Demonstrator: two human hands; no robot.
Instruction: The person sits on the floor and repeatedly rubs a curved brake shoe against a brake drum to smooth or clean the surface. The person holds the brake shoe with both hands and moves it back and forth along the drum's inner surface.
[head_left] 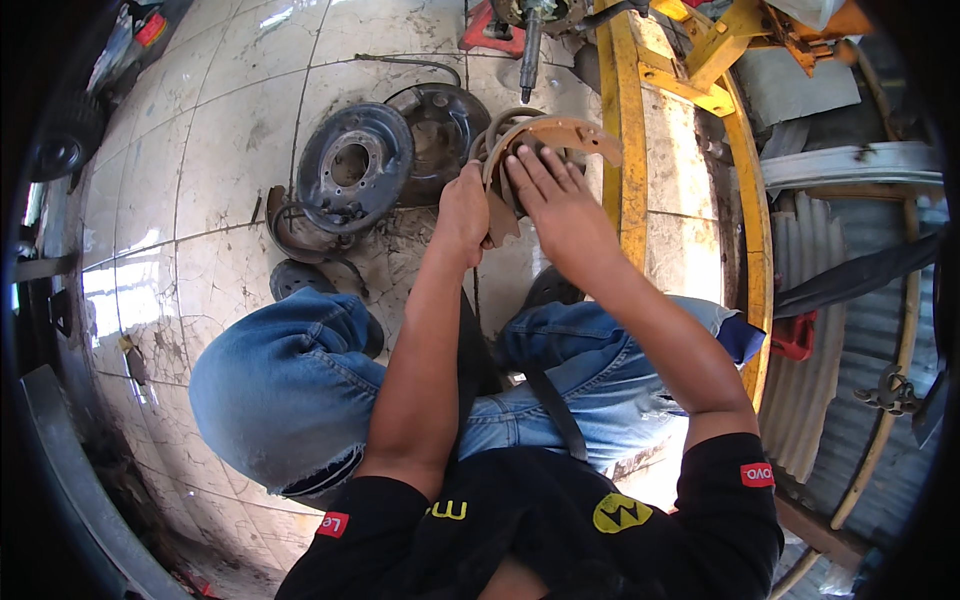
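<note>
A curved, rust-brown brake shoe (572, 130) stands tilted above the tiled floor, in front of my knees. My left hand (463, 212) is closed round its near left side. The fingers of my right hand (560, 205) are stretched out, with their tips against the shoe's inner face. Other curved and round parts lie behind the shoe, mostly hidden by it and my hand. Left of my hands, a dark brake backing plate (318, 186) with a holed centre leans against a second black plate (470, 112). A further curved brake shoe (287, 238) rests beside the leaning plate.
A yellow metal frame (628, 150) runs along the right of the work. At the far side, a greasy shaft (531, 60) points toward me beside a red stand (482, 32). A dark hose (415, 62) lies on the tiles. Corrugated sheets (805, 330) stand farther right.
</note>
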